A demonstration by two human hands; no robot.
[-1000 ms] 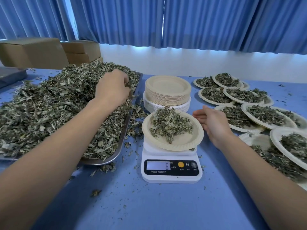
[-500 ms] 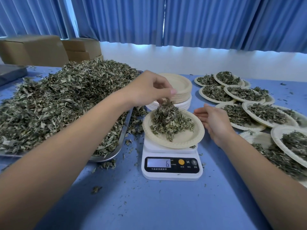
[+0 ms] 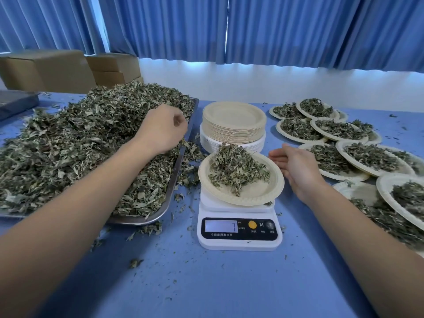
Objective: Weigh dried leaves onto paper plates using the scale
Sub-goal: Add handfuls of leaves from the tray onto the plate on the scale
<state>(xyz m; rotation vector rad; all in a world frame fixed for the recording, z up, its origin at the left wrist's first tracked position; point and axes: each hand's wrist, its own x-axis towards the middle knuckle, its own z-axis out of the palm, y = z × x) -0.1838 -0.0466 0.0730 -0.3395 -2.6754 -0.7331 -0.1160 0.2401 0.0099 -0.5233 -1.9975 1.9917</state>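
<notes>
A white digital scale point(image 3: 238, 232) stands on the blue table and its display reads 7. On it sits a beige paper plate point(image 3: 254, 195) with a heap of dried leaves point(image 3: 236, 171). To the left, a metal tray point(image 3: 170, 191) carries a big pile of dried leaves point(image 3: 80, 143). My left hand point(image 3: 160, 128) is at the pile's right edge, fingers curled down into the leaves. My right hand point(image 3: 296, 166) rests open beside the plate's right rim, fingers relaxed.
A stack of empty paper plates point(image 3: 234, 121) stands just behind the scale. Several filled plates point(image 3: 371, 157) overlap on the right side of the table. Cardboard boxes point(image 3: 50, 70) and a dark tray point(image 3: 16, 102) sit at the back left. Leaf crumbs litter the table.
My left hand dropped a pinch of leaves onto the plate and has moved back left to the pile. The display went from 6 to 7. My right hand stayed put.
</notes>
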